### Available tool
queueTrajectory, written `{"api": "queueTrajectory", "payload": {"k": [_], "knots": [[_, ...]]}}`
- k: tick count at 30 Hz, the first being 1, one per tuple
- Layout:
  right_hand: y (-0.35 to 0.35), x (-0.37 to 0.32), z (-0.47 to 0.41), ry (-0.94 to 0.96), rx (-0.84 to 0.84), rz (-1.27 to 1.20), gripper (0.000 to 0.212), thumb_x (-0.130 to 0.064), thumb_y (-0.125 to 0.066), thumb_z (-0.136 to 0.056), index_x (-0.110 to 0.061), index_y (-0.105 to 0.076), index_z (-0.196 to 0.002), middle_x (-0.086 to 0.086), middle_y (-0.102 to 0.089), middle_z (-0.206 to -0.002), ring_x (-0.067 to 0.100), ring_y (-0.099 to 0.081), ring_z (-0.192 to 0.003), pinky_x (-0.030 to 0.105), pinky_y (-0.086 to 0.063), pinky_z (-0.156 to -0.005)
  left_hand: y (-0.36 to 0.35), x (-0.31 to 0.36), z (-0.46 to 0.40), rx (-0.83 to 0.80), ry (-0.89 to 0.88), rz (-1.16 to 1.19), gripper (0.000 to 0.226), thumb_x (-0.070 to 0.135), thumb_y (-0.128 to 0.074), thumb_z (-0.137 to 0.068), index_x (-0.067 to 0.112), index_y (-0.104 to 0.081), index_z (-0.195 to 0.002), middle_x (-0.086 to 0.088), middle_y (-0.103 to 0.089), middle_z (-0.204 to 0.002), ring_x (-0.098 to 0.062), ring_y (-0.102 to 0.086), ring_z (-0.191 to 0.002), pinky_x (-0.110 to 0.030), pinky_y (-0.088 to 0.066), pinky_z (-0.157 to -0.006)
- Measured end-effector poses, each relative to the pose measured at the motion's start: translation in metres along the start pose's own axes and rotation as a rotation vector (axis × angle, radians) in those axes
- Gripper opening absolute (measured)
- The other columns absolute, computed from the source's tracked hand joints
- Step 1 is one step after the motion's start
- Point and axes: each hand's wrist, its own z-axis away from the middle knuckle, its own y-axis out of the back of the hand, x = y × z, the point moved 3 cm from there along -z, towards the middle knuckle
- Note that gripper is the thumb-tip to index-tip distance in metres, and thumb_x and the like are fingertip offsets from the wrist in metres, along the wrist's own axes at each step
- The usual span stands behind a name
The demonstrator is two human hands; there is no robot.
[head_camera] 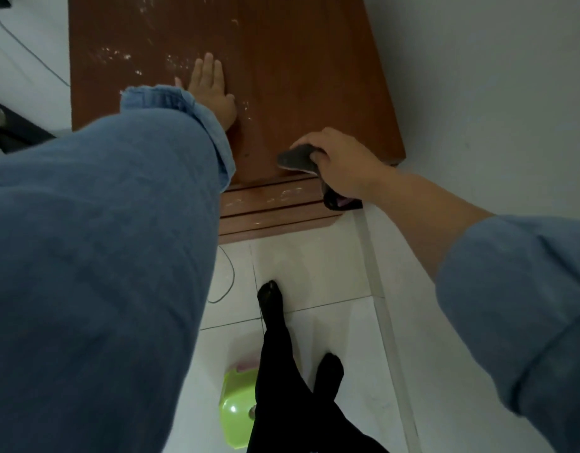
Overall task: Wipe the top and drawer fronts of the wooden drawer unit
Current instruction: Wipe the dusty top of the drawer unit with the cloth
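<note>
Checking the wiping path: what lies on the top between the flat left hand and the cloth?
Head view: bare wood of the drawer unit top, with faint whitish smears near the left hand. Nothing blocks the cloth.

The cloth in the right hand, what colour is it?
Dark grey, nearly black; the cloth shows best in the head view.

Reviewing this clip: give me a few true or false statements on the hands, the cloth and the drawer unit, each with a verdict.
1. The left hand lies flat, fingers straight, on the brown wooden drawer unit top. True.
2. The right hand holds nothing. False: it grips a dark grey cloth at the top's front edge.
3. Whitish smears show on the top. True.
4. The cloth lies on the white tiled floor. False: it is in the right hand.
5. The green plastic object stands on the unit. False: it is on the floor.
</note>
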Motion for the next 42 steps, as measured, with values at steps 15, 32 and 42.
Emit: {"api": "queueTrajectory", "payload": {"k": [15,32,42], "knots": [[0.064,-0.066,-0.187,0.001,0.18,-0.171,0.031,-0.01,-0.041,-0.097,-0.027,-0.059,-0.115,0.001,-0.057,-0.126,0.02,-0.053,-0.11,0.029,-0.042,-0.087,0.008,-0.023,-0.037,0.101,-0.109,0.036,0.062,0.024,-0.025,-0.097,0.01,-0.001,-0.153,-0.004,0.007,-0.161,-0.017,0.009,-0.148,-0.048,0.007,-0.118],[0.11,-0.085,-0.442,-0.161,0.427,-0.006,0.034,-0.027,-0.046,-0.096,-0.02,-0.054,-0.128,0.007,-0.048,-0.133,0.025,-0.048,-0.12,0.034,-0.041,-0.103,0.006,-0.077,-0.104,0.239,-0.063,0.083,0.06,0.036,-0.011,-0.097,0.018,0.007,-0.152,0.004,0.015,-0.16,-0.01,0.017,-0.145,-0.045,0.009,-0.118],[0.06,-0.073,-0.369,0.001,0.367,0.119,0.031,-0.024,-0.043,-0.096,-0.04,-0.058,-0.117,0.007,-0.042,-0.121,0.031,-0.046,-0.107,0.036,-0.038,-0.09,0.007,-0.079,-0.111,0.189,-0.068,0.087,0.059,0.036,-0.014,-0.1,0.017,0.006,-0.152,0.003,0.014,-0.16,-0.012,0.015,-0.146,-0.046,0.01,-0.118]]}}
